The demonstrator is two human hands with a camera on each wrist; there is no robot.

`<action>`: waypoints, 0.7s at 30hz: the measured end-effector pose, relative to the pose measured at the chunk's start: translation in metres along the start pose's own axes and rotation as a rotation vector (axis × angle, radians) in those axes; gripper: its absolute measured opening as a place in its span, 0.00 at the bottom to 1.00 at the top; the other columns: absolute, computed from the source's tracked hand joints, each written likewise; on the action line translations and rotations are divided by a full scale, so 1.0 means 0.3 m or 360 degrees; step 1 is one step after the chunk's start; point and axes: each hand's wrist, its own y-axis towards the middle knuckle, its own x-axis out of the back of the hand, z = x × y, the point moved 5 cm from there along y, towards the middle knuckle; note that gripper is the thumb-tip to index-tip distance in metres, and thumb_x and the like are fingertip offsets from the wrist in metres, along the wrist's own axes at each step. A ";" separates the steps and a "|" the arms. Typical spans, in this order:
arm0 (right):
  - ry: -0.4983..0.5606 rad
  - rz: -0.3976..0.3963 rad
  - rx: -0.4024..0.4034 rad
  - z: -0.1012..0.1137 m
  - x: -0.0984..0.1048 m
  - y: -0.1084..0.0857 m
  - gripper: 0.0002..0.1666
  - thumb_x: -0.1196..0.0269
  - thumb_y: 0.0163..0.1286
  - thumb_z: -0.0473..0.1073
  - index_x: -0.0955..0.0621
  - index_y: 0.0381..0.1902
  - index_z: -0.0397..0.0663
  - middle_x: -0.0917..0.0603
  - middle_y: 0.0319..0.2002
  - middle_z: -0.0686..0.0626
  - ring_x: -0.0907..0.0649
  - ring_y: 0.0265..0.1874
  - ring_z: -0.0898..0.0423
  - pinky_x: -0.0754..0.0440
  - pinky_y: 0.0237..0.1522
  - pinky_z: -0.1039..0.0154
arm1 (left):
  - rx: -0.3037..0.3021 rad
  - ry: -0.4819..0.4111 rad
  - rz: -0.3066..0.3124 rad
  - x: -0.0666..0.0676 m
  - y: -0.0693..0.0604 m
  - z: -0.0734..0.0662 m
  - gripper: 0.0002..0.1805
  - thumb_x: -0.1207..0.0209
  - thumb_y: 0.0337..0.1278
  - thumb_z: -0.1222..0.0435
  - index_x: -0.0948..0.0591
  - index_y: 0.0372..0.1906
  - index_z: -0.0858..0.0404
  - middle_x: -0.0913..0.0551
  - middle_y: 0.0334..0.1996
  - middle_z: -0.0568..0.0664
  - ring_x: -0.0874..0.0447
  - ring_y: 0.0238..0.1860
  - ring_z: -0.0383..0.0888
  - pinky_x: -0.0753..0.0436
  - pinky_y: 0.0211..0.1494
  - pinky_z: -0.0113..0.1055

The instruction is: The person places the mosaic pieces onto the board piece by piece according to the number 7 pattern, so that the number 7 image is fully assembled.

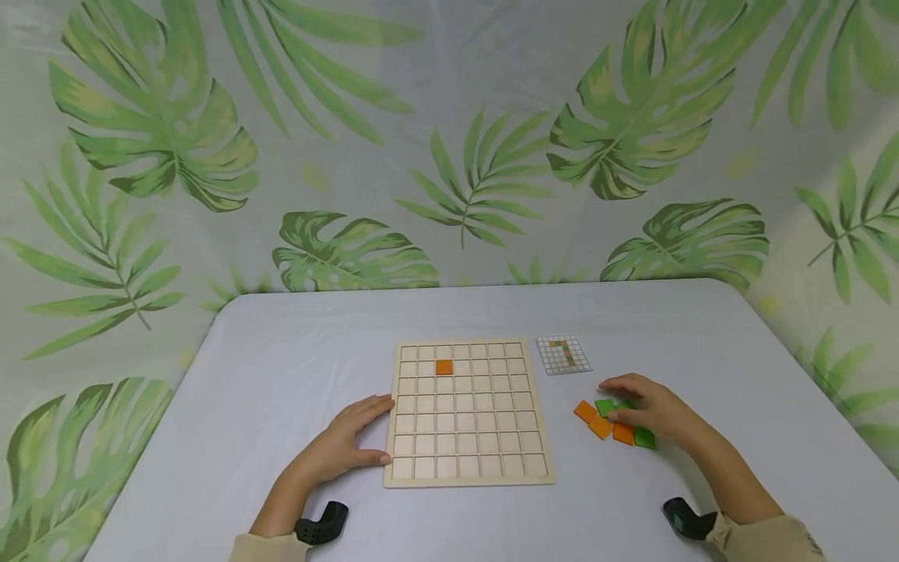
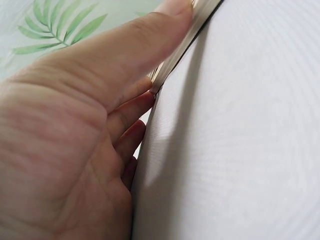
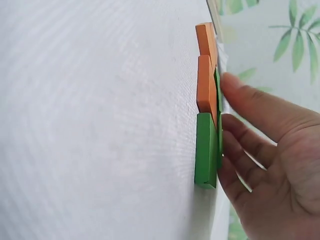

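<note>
A wooden grid board (image 1: pixel 463 480) lies flat, with one orange tile (image 1: pixel 444 367) in its second row from the top. My left hand (image 1: pixel 340 447) rests at the board's left edge, thumb and fingertips against it; the left wrist view shows the same hand (image 2: pixel 65 135) at the board's side. Beyond the board's right side, my right hand (image 1: pixel 656 410) reaches over a small group of orange tiles (image 1: pixel 600 426) and green tiles (image 1: pixel 644 437). In the right wrist view this hand (image 3: pixel 280 160) has its fingers spread behind a green tile (image 3: pixel 205 150); whether they touch a tile is unclear.
A small pattern card (image 1: pixel 564 355) with a grid and coloured squares lies by the board's upper right corner. The white table (image 1: pixel 295 336) meets a leaf-print cloth (image 1: pixel 485 156) at its back edge. Dark wrist devices show on both arms.
</note>
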 end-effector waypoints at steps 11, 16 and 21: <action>0.0011 0.0016 -0.0010 -0.026 -0.007 0.020 0.18 0.35 0.56 0.41 0.23 0.45 0.44 0.25 0.45 0.46 0.26 0.48 0.45 0.30 0.51 0.49 | 0.0019 -0.0019 0.0003 -0.001 0.000 0.001 0.46 0.33 0.36 0.46 0.35 0.64 0.60 0.38 0.64 0.50 0.49 0.66 0.55 0.48 0.62 0.58; -0.0012 0.0025 -0.0051 -0.021 -0.001 0.029 0.18 0.35 0.57 0.42 0.23 0.45 0.42 0.23 0.44 0.46 0.25 0.46 0.46 0.28 0.48 0.48 | 0.0028 -0.0027 0.0000 -0.001 0.000 0.002 0.47 0.33 0.35 0.47 0.35 0.64 0.59 0.38 0.65 0.49 0.50 0.66 0.54 0.49 0.63 0.56; -0.0046 0.0005 -0.0023 0.028 0.000 0.056 0.18 0.37 0.59 0.43 0.23 0.46 0.41 0.21 0.43 0.47 0.24 0.43 0.47 0.25 0.45 0.50 | 0.0015 -0.0029 0.0001 -0.002 0.000 0.006 0.46 0.33 0.35 0.46 0.35 0.64 0.59 0.39 0.64 0.50 0.50 0.66 0.55 0.48 0.62 0.57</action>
